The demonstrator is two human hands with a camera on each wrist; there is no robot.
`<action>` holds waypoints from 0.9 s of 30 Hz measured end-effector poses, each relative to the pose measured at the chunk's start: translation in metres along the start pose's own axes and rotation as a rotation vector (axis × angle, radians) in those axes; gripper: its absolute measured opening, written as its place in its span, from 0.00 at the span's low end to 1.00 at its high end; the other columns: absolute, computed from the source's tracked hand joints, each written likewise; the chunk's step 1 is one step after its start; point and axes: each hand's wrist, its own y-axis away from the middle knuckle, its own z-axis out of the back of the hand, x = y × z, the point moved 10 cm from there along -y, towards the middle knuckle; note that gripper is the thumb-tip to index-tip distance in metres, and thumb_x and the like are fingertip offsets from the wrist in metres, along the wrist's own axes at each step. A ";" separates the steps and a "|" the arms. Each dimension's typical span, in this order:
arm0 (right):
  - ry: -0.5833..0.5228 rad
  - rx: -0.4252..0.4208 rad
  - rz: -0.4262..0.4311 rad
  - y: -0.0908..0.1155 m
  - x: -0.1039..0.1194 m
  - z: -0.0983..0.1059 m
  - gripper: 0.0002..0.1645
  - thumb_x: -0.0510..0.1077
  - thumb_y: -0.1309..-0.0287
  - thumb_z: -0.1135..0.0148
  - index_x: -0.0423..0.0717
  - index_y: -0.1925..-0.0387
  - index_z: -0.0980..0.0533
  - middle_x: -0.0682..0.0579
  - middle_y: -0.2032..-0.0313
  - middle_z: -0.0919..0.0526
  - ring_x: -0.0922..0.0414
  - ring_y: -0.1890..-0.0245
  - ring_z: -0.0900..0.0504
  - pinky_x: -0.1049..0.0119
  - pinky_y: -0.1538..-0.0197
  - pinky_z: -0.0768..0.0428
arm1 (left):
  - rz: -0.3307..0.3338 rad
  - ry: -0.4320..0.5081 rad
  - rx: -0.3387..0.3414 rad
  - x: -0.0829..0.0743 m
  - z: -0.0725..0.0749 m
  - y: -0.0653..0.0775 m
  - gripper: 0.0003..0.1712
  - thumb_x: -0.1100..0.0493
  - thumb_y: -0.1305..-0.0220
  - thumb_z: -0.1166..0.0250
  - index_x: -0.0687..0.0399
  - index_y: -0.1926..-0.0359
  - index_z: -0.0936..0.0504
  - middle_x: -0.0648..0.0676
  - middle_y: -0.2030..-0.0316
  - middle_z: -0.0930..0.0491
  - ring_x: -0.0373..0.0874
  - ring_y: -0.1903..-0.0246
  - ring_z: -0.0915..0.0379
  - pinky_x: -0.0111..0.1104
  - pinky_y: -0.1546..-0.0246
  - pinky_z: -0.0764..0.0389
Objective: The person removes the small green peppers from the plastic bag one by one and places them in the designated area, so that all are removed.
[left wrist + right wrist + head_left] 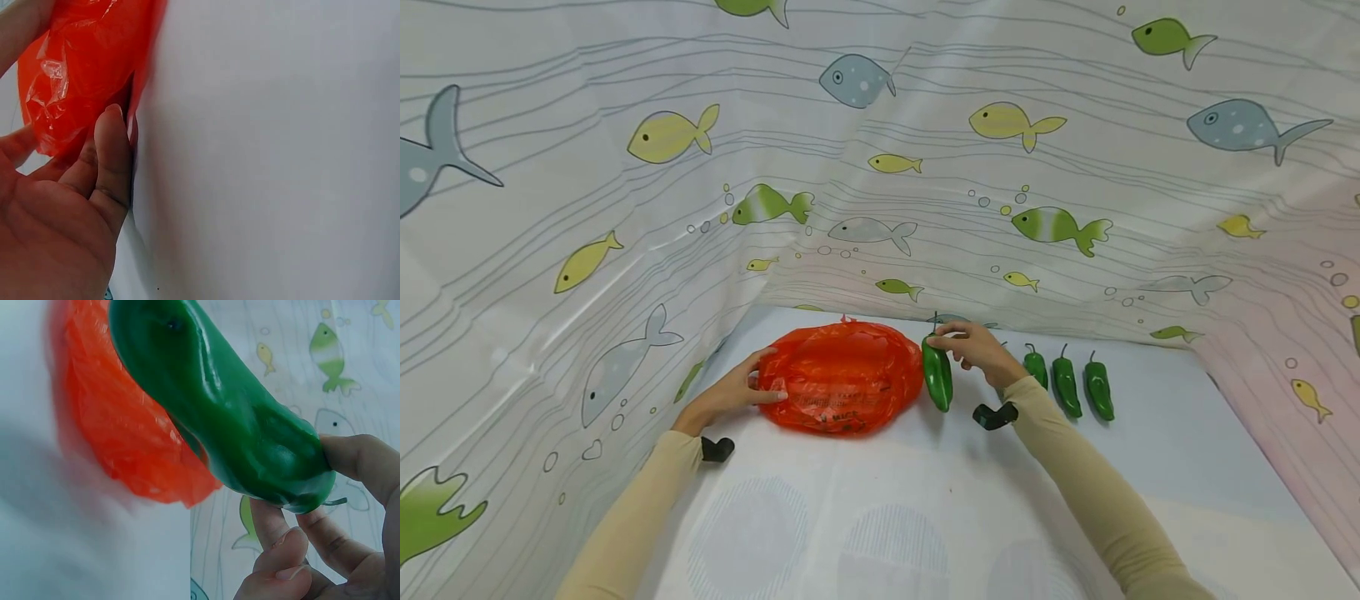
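My right hand (973,346) pinches a long green pepper (937,375) by its stem end, with thumb and fingertips around the top. The pepper hangs tip down beside the right edge of a red plastic bag (842,379). In the right wrist view the glossy pepper (219,406) overlaps the bag (125,437). My left hand (737,392) holds the bag's left side, thumb on the near part and fingers toward the back. From the left wrist, the bent fingers of that hand (69,194) meet the crinkled bag (87,75); some fingers are partly hidden by it.
Right of my right hand lies a row of green peppers: one (1035,365) partly behind the wrist, another (1065,386) and a third (1098,390). A white tabletop (880,483) spreads in front. Fish-printed sheeting (880,192) rises behind and at both sides.
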 end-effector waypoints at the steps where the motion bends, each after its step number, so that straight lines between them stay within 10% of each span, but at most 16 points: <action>1: 0.002 -0.002 -0.003 0.001 -0.001 0.003 0.28 0.58 0.39 0.27 0.48 0.44 0.20 0.43 0.64 0.24 0.53 0.68 0.29 0.63 0.66 0.31 | -0.001 -0.001 0.001 0.000 0.000 0.000 0.61 0.47 0.40 0.23 0.43 0.18 0.54 0.67 0.23 0.49 0.70 0.29 0.44 0.62 0.36 0.32; 27: -0.017 -0.046 -0.015 0.020 -0.040 0.065 0.34 0.62 0.36 0.30 0.46 0.37 0.25 0.51 0.62 0.30 0.56 0.71 0.35 0.56 0.57 0.31 | 0.009 -0.024 -0.004 -0.001 -0.001 -0.001 0.61 0.45 0.40 0.24 0.44 0.18 0.54 0.65 0.23 0.50 0.69 0.27 0.50 0.64 0.34 0.36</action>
